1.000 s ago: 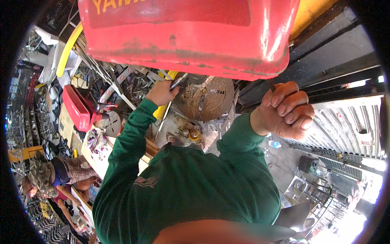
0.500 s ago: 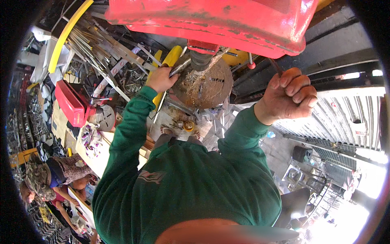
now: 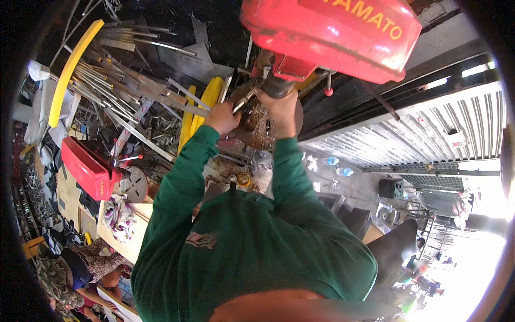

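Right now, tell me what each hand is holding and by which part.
The left hand grips a slim metal tool by its lower end. The right hand clasps the dark fitting under the red machine.

Right hand moved from black bar onto rusty disc.

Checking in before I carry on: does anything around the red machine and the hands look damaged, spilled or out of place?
Nothing looks broken or spilled. The round disc under the red machine is rusty and pitted where both hands, left and right, work on it. The metal rods at left lie in a loose, crisscrossed heap.
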The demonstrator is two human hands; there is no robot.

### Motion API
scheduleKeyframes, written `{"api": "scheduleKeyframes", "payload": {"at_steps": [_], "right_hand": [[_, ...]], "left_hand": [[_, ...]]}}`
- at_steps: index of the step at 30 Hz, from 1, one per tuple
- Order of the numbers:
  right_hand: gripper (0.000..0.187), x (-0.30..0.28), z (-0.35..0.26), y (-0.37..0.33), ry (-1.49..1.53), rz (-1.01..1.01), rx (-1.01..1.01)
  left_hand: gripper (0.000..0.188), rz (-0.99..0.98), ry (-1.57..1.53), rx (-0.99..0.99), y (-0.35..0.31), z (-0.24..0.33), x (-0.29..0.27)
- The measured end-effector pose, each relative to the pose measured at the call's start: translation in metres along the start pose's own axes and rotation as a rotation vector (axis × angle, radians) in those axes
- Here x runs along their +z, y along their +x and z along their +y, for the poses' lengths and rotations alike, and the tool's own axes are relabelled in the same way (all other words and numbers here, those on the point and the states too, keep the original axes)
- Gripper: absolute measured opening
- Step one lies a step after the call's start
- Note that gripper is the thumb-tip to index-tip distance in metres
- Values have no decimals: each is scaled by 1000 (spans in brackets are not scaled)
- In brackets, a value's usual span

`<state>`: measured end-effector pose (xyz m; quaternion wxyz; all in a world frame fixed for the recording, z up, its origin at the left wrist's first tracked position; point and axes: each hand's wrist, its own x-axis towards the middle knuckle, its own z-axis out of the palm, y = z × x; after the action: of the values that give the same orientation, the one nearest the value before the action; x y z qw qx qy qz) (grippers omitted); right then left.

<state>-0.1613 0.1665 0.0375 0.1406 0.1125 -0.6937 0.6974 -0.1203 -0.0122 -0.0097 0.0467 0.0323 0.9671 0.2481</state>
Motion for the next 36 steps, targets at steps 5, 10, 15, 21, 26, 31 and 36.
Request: {"api": "scheduleKeyframes", "payload": {"at_steps": [5, 10, 15, 21, 26, 31, 36], "right_hand": [[33, -36, -36, -10, -45, -202, -23], [31, -86, -138, -50, 19, 434, -737], [30, -131, -159, -1, 133, 406, -524], [37, -135, -103, -19, 560, -25, -507], [39, -145, -88, -26, 481, 48, -416], [47, -133, -102, -13, 442, 8, -619], [38, -133, -157, 39, 503, 29, -655]], "left_hand": [[37, 13, 4, 20, -4, 4, 4], [36, 97, -21, 1, -10, 6, 14], [34, 89, -39, 1, -14, 8, 15], [33, 2, 11, 35, -7, 3, 11], [36, -49, 63, 74, 16, -7, -2], [37, -44, 24, 79, 12, -5, 0], [40, -4, 89, 47, 13, -7, 2]]}}
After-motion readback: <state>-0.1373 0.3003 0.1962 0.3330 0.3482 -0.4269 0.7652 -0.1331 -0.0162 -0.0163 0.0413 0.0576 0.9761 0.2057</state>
